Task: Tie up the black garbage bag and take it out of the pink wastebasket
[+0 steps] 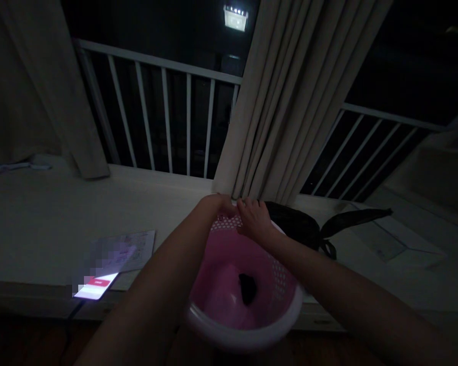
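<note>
A pink perforated basket with a white rim (248,335) sits low in front of me, with a small dark item (248,288) lying inside. Both hands meet at its far rim. My left hand (217,204) is curled closed over that rim. My right hand (255,218) is closed too, its fingers pinched close to the left hand. What the fingers grip is too dim to make out.
A pale ledge (41,223) runs across, with a lit phone (96,286) and a sheet of paper (127,249) at left. A dark bag with straps (301,226) lies behind the basket. A beige curtain (286,101) hangs ahead; a white railing (164,117) backs the ledge.
</note>
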{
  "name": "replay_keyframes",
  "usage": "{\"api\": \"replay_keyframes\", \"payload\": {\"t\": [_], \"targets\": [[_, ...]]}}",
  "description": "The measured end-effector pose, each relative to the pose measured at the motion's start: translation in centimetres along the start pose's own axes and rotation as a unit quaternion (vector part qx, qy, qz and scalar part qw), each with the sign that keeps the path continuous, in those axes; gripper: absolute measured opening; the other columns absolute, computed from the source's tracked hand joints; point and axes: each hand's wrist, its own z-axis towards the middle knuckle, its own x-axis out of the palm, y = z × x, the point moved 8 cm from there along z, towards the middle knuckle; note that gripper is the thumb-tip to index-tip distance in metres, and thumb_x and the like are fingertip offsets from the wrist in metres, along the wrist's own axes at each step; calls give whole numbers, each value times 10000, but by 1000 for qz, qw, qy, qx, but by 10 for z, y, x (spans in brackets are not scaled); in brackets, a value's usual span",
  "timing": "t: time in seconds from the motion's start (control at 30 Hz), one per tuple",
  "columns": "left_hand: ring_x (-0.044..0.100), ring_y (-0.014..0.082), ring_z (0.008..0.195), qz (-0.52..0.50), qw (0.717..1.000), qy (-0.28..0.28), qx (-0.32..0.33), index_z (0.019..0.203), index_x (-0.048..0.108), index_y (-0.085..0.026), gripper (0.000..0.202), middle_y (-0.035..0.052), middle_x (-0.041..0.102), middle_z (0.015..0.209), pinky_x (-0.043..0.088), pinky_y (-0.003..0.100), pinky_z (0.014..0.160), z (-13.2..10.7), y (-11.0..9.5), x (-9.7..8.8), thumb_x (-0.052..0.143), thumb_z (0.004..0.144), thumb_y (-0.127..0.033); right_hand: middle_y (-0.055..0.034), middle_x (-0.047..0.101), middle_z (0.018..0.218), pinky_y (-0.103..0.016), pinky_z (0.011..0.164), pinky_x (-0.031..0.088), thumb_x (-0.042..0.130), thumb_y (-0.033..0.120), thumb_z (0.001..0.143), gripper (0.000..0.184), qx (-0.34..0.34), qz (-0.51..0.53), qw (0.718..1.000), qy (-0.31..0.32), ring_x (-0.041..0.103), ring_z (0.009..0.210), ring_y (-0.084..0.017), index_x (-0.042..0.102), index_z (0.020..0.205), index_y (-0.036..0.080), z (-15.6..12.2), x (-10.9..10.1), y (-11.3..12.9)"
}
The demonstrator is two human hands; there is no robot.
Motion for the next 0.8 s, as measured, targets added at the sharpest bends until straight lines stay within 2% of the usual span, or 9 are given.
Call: {"api": "replay_keyframes", "payload": {"t": [0.1,0.2,0.47,0.63,0.8], "targets": [[642,223,826,-47,999,10,-5,1034,640,-128,419,114,669,1032,492,259,650,6,9,6,575,673,-330,-163,508,1123,-384,778,358,689,455,597,804,-6,-3,1000,-16,506,919,-273,372,1258,126,0,0,1],[646,222,801,-72,997,9,-9,1014,647,-102,395,125,679,993,489,255,628,6,8,9,595,680,-305,-163,507,1127,-386,786,349,683,461,599,804,-5,-1,1000,-18,499,922,-271,373,1259,122,1,1,2],[653,222,731,-64,997,8,-44,997,649,-85,411,154,674,998,506,280,612,-1,7,9,646,680,-345,-179,491,1154,-392,811,329,664,466,615,818,1,1,1000,-12,476,950,-281,349,1281,111,1,2,4],[657,222,739,-52,998,9,-34,967,665,-88,360,150,683,969,513,292,650,2,7,10,637,692,-319,-189,474,1183,-394,819,320,647,461,626,833,-11,2,1000,-21,457,972,-287,315,1304,108,3,5,6],[662,241,733,-53,998,23,-30,976,664,-93,380,152,681,966,522,312,625,4,6,13,635,685,-337,-183,492,1146,-386,804,324,646,424,632,764,-5,5,1000,-20,468,940,-273,349,1263,112,4,7,6]]}}
